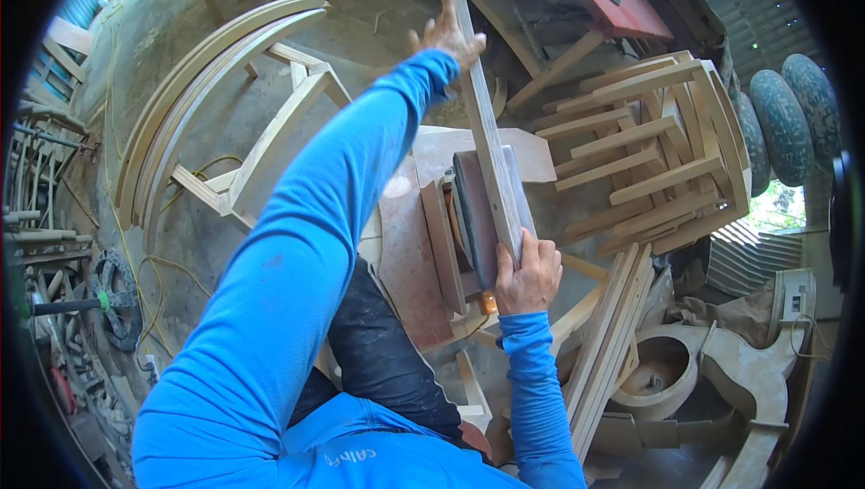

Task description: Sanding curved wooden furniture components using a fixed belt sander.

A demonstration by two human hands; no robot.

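A long, narrow wooden board (487, 133) runs from the top edge of the view down toward me. Its near part lies against the grey belt of what looks like a belt sander (470, 205), set on a reddish-brown bench top (401, 264). Farther along the board, my left hand (448, 39) holds its side, thumb over the edge and some fingers spread. At the near end, my right hand (529, 277) is closed around the wood, beside the sander. The undersides of both grips are hidden.
Curved wooden pieces and a frame (279, 133) stand to the left. A stack of wooden frames (649, 147) is at right, near dark tyres (782, 115). Long planks (608, 336) lean beside my right forearm. A cable (158, 282) trails across the floor (194, 264).
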